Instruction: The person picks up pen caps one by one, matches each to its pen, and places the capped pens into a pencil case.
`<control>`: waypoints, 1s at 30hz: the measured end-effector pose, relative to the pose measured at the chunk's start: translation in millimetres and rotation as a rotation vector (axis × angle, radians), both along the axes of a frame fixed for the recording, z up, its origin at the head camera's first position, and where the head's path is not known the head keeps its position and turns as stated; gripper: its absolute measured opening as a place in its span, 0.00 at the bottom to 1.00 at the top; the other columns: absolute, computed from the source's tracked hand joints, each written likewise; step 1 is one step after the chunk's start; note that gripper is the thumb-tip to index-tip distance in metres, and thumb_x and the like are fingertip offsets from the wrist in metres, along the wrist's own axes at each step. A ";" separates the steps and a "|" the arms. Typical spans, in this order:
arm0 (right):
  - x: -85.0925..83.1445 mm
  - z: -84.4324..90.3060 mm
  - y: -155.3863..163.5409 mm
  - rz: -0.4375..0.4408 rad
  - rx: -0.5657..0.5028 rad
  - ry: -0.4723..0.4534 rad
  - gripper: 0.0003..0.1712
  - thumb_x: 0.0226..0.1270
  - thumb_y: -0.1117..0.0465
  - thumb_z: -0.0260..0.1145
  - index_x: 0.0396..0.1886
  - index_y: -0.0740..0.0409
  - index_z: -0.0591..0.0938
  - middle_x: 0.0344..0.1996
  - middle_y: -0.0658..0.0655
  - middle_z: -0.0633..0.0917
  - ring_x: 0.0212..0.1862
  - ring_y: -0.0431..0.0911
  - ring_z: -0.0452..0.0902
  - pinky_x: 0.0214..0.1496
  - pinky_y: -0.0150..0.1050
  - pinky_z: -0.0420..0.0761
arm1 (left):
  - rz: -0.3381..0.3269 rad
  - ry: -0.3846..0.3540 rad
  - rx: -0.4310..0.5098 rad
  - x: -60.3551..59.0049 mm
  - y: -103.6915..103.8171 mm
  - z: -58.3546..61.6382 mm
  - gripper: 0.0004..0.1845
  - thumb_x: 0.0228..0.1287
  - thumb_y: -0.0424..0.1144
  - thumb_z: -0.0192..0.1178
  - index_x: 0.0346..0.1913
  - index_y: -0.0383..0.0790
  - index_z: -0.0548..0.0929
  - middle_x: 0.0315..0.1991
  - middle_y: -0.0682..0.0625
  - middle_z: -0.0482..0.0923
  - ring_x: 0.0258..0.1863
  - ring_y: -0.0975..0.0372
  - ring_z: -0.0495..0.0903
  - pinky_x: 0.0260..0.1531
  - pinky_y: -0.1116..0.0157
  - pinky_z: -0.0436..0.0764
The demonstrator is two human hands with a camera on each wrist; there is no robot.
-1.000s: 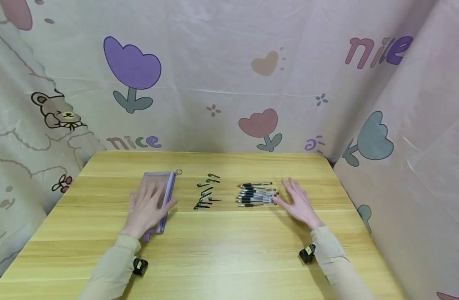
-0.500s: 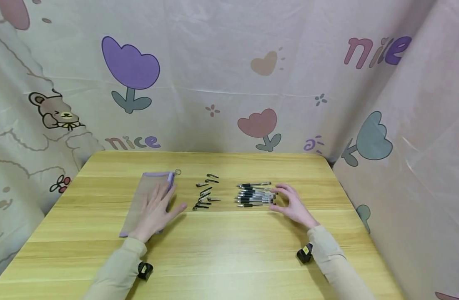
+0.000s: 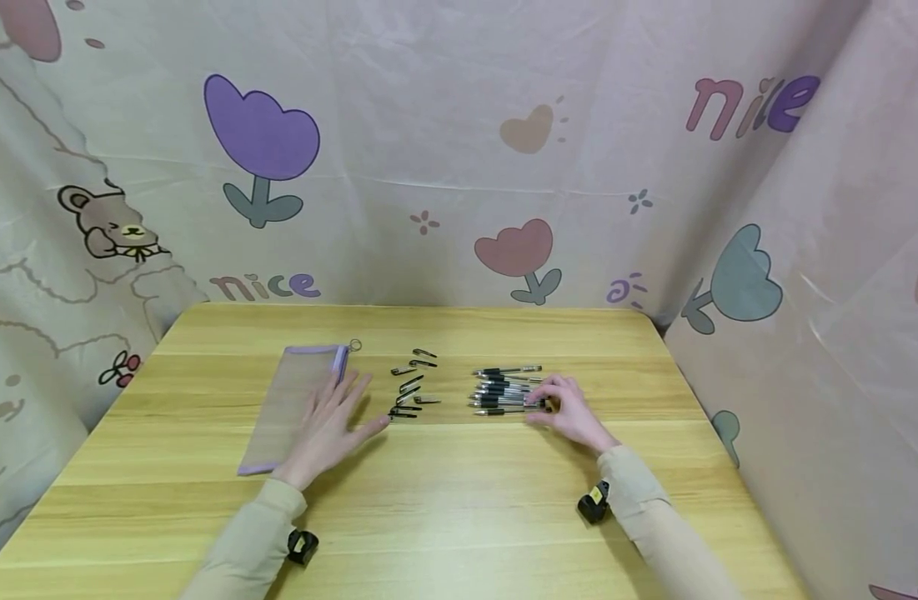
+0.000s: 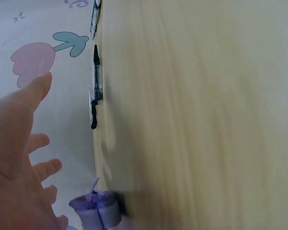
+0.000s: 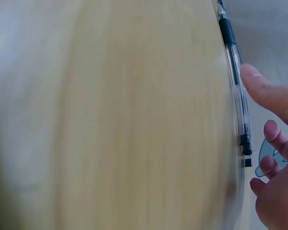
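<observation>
My left hand [image 3: 329, 429] has its fingers spread and straight, over the right side of a flat see-through pouch [image 3: 278, 408] with lilac edging, hiding part of it. Its thumb points at a loose scatter of black pen caps [image 3: 411, 387]. In the left wrist view, the end of the pouch [image 4: 97, 211] shows below the fingers. My right hand [image 3: 569, 413] hovers at the right ends of a row of capless gel pens [image 3: 496, 402], thumb and fingers bent around a gap. The right wrist view has the thumb beside clear pens [image 5: 237, 96] with dark grips.
Everything lies on a wood-grain table [image 3: 443, 500]. A patterned cloth [image 3: 398, 125] hangs behind the table and along both sides. Small black devices [image 3: 303, 547] are strapped at both wrists. A ring [image 3: 355, 345] hangs at the pouch's far corner.
My left hand has slid right across the pouch towards the caps. The right hand has moved left over the pen ends, and its fingers, spread before, have drawn closer together.
</observation>
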State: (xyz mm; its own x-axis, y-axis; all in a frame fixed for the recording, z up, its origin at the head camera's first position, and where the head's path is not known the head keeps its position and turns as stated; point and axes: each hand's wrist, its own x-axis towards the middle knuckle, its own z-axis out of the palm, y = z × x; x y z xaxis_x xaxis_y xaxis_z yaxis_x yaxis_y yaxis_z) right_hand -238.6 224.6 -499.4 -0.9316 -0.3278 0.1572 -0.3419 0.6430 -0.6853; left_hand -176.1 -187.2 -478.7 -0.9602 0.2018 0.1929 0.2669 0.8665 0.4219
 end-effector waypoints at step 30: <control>-3.3 -13.3 -13.0 -0.004 0.030 0.122 0.07 0.52 0.61 0.78 0.30 0.50 0.88 0.37 0.52 0.82 0.47 0.48 0.69 0.59 0.51 0.62 | -0.093 0.035 0.094 -1.1 28.0 -9.6 0.40 0.67 0.53 0.64 0.74 0.36 0.65 0.73 0.35 0.66 0.74 0.37 0.60 0.72 0.34 0.58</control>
